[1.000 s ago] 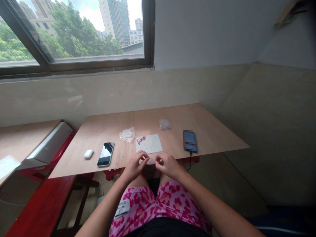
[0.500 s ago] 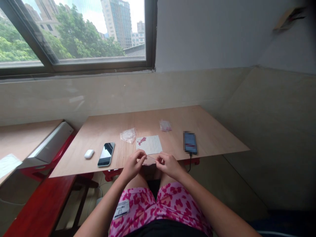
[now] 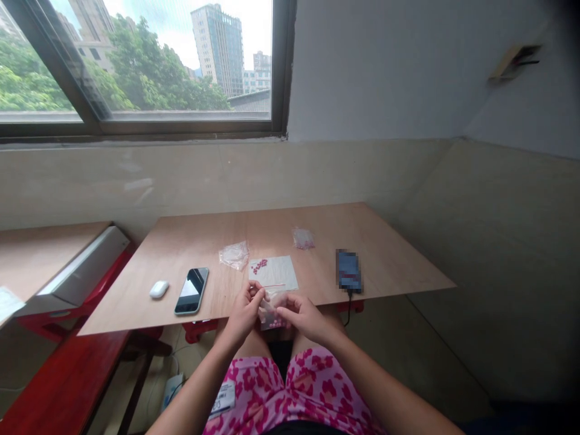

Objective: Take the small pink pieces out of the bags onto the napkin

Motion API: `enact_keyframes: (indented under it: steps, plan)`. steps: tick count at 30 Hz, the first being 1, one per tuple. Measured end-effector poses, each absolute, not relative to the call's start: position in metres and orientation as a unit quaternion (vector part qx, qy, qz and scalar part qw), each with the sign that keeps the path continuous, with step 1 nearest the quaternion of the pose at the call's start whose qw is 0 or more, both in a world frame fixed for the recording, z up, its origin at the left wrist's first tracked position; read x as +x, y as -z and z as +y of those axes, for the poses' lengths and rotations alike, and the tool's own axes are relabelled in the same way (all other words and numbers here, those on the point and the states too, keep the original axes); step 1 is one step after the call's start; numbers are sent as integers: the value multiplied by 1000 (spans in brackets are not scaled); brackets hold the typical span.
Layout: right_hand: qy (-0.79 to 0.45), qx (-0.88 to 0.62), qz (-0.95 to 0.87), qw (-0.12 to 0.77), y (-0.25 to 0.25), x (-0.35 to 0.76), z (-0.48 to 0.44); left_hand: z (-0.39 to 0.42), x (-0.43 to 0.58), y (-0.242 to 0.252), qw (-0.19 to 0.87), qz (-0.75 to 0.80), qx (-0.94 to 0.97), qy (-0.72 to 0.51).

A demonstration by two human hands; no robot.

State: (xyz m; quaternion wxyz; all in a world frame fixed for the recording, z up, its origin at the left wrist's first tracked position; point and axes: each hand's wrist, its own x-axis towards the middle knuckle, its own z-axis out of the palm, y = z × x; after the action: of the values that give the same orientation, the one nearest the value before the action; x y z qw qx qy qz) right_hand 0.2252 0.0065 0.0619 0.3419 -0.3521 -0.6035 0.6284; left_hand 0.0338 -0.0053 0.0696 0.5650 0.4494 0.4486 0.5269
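Note:
A small clear plastic bag [image 3: 270, 318] with pink beads at its bottom hangs at the table's front edge. My left hand [image 3: 246, 307] pinches its upper left side. My right hand [image 3: 304, 312] grips it from the right, thumb and fingers closed on the plastic. A thin red string [image 3: 275, 285] stretches rightward from near my left fingertips over the white paper sheet [image 3: 286, 270]; whether those fingers also hold it I cannot tell. Several dark pink beads [image 3: 260, 266] lie grouped at the sheet's upper left.
A crumpled clear bag [image 3: 234, 255] lies left of the sheet, and another bag with pink bits [image 3: 303, 238] behind it. A phone [image 3: 192, 291] and white earbud case [image 3: 159, 289] are at left. A cabled phone [image 3: 348, 270] is at right on the wooden table [image 3: 399, 266].
The thread stretched between both hands has left my right hand; it now lies near the left fingertips over the sheet. Both hands now hold the bag of pink beads.

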Motion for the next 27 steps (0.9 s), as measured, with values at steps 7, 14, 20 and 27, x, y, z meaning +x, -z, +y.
enact_keyframes:
  steps: [7, 14, 20, 27]
  plan:
    - [-438, -507, -569, 477, -110, 259, 138, 3, 18, -61, 522, 491, 464, -521]
    - [-311, -644, -567, 410, -116, 293, 206, 3, 6, -63, 456, 537, 560, -437]
    - [-291, -596, -657, 358, -61, 311, 144, 32, -33, -63, 353, 561, 627, -409]
    - [-389, -537, -687, 298, -48, 303, 54, 107, -85, -59, 84, 587, 783, -187]
